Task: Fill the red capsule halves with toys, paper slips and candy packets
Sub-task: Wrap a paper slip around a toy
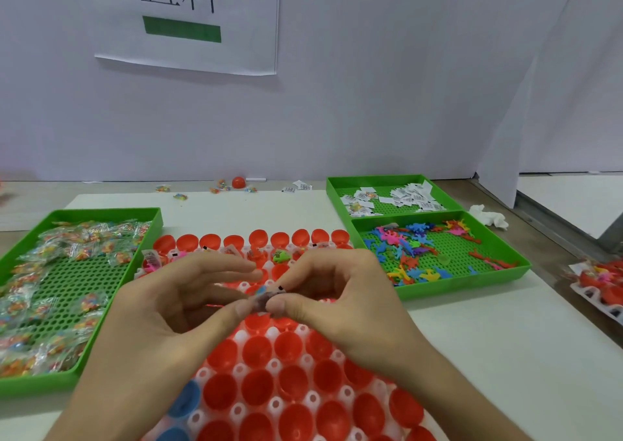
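Red capsule halves [290, 380] fill the rack [274, 366] on the desk [488, 339]; above them the left hand [175, 309] and right hand [337, 292] meet, fingers arched inward. Each grip is narrowed to a thumb-and-finger pinch on one small packet [266, 297] held between them. The wall sign [188, 19] shows black characters, the second reading 料.

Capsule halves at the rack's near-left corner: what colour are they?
Blue capsule halves, clearest in the head view.

The red capsule halves [256, 351] look like glossy smooth plastic, candy packets [50, 248] are shiny crinkly film, slips [404, 194] matte paper.
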Available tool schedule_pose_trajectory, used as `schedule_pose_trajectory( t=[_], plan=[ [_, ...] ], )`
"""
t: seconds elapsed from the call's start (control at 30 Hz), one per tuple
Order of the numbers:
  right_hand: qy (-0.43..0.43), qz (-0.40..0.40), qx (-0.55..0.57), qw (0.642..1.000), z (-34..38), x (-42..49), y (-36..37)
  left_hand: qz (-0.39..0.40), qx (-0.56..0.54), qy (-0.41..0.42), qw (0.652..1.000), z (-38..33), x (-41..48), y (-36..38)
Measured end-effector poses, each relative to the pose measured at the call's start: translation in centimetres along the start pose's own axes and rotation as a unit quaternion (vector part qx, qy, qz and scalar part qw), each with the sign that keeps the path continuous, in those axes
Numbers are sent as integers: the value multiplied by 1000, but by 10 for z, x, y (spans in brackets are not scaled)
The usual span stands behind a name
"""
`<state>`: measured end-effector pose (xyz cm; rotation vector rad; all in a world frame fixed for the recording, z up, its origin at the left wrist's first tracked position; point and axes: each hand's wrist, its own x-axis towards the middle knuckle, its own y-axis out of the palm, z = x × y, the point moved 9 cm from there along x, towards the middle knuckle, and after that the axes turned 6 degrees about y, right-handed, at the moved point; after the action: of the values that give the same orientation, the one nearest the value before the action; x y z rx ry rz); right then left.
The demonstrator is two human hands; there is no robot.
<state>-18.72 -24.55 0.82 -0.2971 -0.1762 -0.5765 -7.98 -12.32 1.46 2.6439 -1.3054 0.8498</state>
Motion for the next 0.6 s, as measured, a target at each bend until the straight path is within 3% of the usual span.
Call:
schedule_pose_trajectory(
  t=[0.13, 0.2, 0.43, 0.6],
  plan=[
    [1, -91, 8, 996, 0, 14, -51, -40, 6, -3, 999, 2, 1, -11],
    [38, -139, -66, 987, -7, 23, -83, -58, 20, 4, 998, -1, 2, -18],
    [121, -90, -373, 916, -39, 57, -113, -137, 44, 14, 989, 2, 2, -43],
    [132, -43, -426, 894, -48, 68, -106, -155, 46, 1, 987, 9, 3, -52]
  ],
)
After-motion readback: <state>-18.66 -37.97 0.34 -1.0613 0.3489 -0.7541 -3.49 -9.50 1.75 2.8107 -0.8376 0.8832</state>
